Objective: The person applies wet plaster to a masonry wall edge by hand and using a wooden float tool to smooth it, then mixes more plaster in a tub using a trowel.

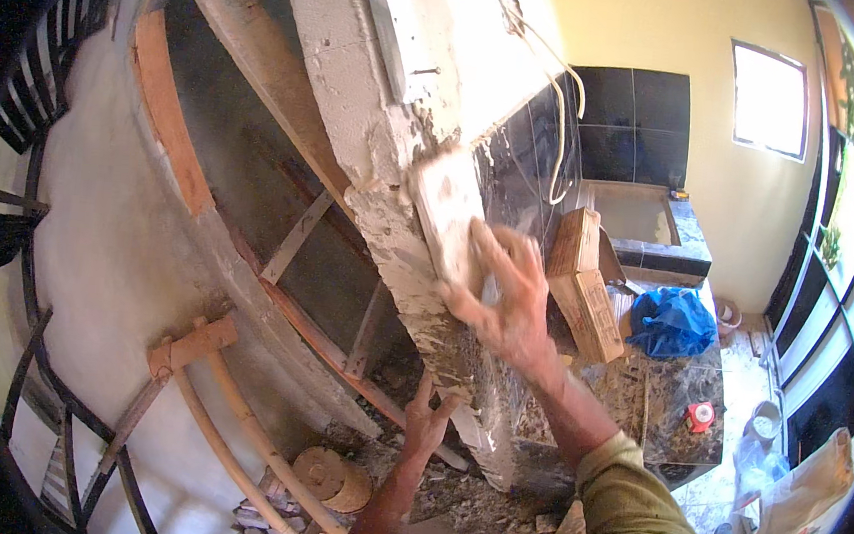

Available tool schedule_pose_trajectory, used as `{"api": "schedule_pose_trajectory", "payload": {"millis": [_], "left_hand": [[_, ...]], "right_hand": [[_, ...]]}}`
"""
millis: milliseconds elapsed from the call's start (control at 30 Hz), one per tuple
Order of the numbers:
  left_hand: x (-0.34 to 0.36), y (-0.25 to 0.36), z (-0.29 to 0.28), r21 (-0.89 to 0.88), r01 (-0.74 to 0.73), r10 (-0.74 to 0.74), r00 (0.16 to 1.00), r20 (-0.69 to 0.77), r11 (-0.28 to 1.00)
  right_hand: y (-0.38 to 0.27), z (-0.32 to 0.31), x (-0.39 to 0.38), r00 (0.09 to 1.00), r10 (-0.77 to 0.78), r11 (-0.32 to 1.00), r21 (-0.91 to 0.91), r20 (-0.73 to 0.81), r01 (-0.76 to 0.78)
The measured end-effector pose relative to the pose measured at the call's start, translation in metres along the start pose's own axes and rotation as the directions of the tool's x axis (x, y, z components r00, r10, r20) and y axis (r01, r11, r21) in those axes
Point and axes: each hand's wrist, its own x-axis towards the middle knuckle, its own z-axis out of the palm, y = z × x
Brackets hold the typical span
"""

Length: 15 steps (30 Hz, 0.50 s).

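Observation:
In my right hand [505, 293] is a pale, mortar-smeared plastering float [448, 213], its flat side against the rough narrow end of a wall [394, 234]. The fingers and thumb curl over its right edge. Fresh mortar on the wall end looks uneven, with ragged lumps beside the float. Lower down, my left hand [426, 428] rests near the bottom of the same wall end, index finger pointing up and thumb spread to the right. Nothing shows between those fingers. Above the float, a straight strip [385, 33] lies along the wall, with a nail [424, 70] sticking out.
At right, a dark tiled counter [673, 387] carries a cardboard box [586, 290], a blue plastic bag [673, 322] and a red tape measure [700, 417]. Wooden poles [226, 402] lean at lower left. Rubble [476, 532] litters the floor; a loose cable [562, 107] hangs above.

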Motion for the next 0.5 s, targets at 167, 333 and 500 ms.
{"api": "schedule_pose_trajectory", "payload": {"millis": [167,333,500], "left_hand": [[0.004,0.035,0.01,-0.117,0.083,-0.081,0.997,0.022,0.99],[0.007,0.029,0.007,-0.209,0.083,-0.068,0.994,0.08,0.974],[0.004,0.047,0.014,-0.098,0.065,-0.062,0.998,0.032,0.993]], "right_hand": [[0.006,-0.004,-0.009,0.998,0.062,0.997,0.038,0.02,-0.063],[0.031,0.002,-0.131,0.987,0.143,0.989,0.015,0.077,-0.145],[0.021,-0.001,-0.077,0.996,0.089,0.996,0.03,-0.023,-0.089]]}}
